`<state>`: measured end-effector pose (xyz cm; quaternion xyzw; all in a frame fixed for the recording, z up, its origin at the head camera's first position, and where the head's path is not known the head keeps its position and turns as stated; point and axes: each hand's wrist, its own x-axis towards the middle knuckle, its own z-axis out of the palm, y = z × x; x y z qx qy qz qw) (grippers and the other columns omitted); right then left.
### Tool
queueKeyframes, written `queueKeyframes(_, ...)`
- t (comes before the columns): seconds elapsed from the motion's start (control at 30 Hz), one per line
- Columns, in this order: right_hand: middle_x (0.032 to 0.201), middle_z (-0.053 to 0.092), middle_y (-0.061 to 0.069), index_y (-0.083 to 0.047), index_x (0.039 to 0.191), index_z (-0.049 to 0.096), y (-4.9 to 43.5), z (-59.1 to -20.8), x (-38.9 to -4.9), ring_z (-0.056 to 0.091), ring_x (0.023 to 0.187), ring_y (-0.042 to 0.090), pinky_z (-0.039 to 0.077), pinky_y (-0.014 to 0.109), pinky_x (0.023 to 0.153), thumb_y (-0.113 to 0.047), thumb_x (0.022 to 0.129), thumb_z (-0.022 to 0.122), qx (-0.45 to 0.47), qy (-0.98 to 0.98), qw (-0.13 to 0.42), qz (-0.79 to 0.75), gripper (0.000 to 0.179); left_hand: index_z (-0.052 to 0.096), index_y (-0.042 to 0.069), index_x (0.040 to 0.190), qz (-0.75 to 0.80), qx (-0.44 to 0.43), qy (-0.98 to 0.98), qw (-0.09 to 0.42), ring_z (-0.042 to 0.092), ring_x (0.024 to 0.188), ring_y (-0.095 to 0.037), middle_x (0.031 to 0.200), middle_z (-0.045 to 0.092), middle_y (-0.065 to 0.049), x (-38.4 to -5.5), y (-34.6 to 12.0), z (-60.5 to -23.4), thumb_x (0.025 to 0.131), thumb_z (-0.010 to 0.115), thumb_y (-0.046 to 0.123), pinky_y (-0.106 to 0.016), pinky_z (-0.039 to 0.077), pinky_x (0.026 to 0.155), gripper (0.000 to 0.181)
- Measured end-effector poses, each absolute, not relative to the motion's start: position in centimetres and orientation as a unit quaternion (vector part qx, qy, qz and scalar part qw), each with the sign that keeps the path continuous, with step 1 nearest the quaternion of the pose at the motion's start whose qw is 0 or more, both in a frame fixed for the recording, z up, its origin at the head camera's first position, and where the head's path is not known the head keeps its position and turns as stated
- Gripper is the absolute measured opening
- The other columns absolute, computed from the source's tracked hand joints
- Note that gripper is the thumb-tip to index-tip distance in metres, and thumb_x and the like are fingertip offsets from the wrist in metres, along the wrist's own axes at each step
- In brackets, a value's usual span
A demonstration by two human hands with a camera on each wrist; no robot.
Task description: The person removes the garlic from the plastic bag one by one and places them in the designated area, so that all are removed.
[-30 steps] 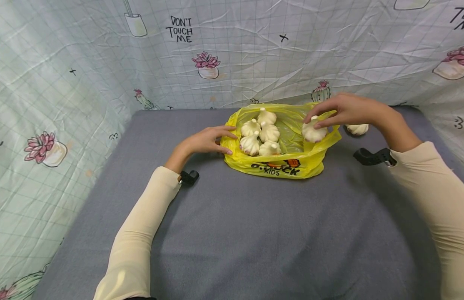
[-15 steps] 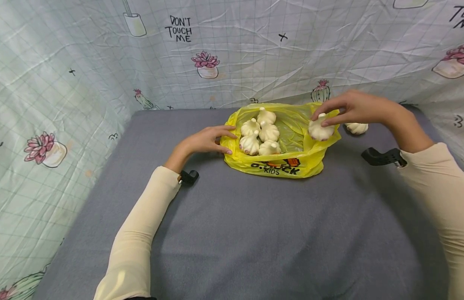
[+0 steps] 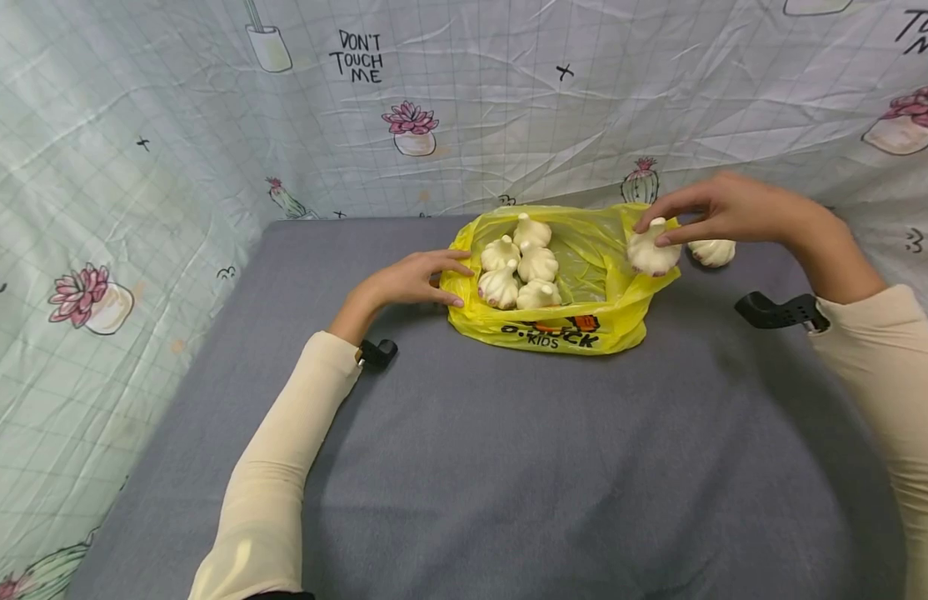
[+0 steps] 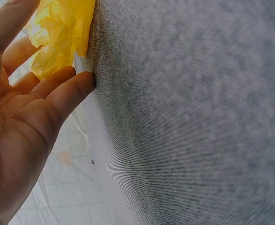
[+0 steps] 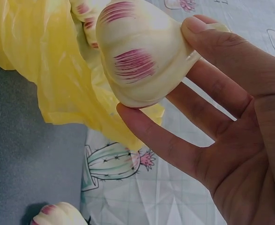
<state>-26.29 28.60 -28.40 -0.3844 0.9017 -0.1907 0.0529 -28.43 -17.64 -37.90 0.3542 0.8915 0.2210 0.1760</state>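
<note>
Right hand [image 3: 752, 212] pinches one garlic [image 3: 654, 252] near the stem, thumb against the other fingertips, stem pointing up. That garlic is at the right rim of the yellow bag [image 3: 625, 327]; can't tell if it touches the plastic. Left hand [image 3: 407, 281] has thumb and fingers apart, fingers resting on the bag's left rim, not clamped on anything. Bag sits mouth up toward the far side of the grey desk [image 3: 509, 467], dark print on its near wall. Five bulbs [image 3: 537, 264] bunched in its left half, right half bare plastic. Another bulb [image 3: 713, 253] on the desk, right of the bag, partly behind the right hand. Printed curtain [image 3: 479, 108] along far and left sides.
</note>
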Motion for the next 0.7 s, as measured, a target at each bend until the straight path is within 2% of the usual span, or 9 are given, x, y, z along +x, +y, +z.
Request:
queueKeyframes(0.1,0.12,0.073,-0.007,-0.026,0.121,0.075,28.8,-28.4,-26.3,0.058,0.108,-0.011,0.045,0.01,0.083,-0.012,0.093,0.076,-0.393,0.897,0.043,-0.198,0.031,0.058,0.015,0.146,0.222,0.352,0.893,0.175,0.027,0.152,-0.028,0.166,0.03,-0.006,-28.4,-17.7,-37.9,0.093,0.075,0.037,-0.049,0.035,0.114,0.059)
queueKeyframes(0.23,0.118,0.073,-0.008,-0.022,0.119,0.076,29.4,-28.5,-26.3,0.057,0.109,-0.012,0.043,0.007,0.085,-0.008,0.091,0.077,-0.4,0.89,0.039,-0.216,0.032,0.058,0.014,0.146,0.225,0.351,0.891,0.176,0.032,0.15,-0.029,0.166,0.03,-0.006,-28.3,-17.7,-37.8,0.093,0.076,0.035,-0.049,0.037,0.111,0.059)
queueKeyframes(0.4,0.115,0.074,-0.01,-0.023,0.117,0.077,30.1,-28.4,-26.1,0.058,0.106,-0.011,0.042,0.007,0.085,-0.007,0.091,0.077,-0.39,0.895,0.024,-0.215,0.031,0.058,0.014,0.146,0.226,0.351,0.892,0.176,0.039,0.145,-0.028,0.166,0.03,-0.006,-28.3,-17.7,-37.9,0.094,0.075,0.035,-0.048,0.039,0.109,0.059)
queueKeyframes(0.6,0.111,0.074,-0.012,-0.021,0.117,0.077,31.1,-28.2,-25.6,0.061,0.094,-0.003,0.043,0.011,0.076,-0.005,0.09,0.077,-0.381,0.899,0.007,-0.214,0.031,0.058,0.016,0.146,0.226,0.35,0.892,0.176,0.047,0.137,-0.027,0.166,0.03,-0.005,-28.2,-17.7,-37.8,0.094,0.075,0.036,-0.046,0.041,0.106,0.058)
queueKeyframes(0.7,0.111,0.073,-0.013,-0.021,0.117,0.077,31.5,-28.1,-25.3,0.061,0.09,0.0,0.043,0.014,0.072,-0.006,0.09,0.077,-0.367,0.904,0.01,-0.219,0.03,0.058,0.015,0.146,0.226,0.352,0.891,0.176,0.042,0.143,-0.028,0.166,0.03,-0.006,-28.1,-17.7,-37.8,0.094,0.074,0.036,-0.047,0.04,0.108,0.058)
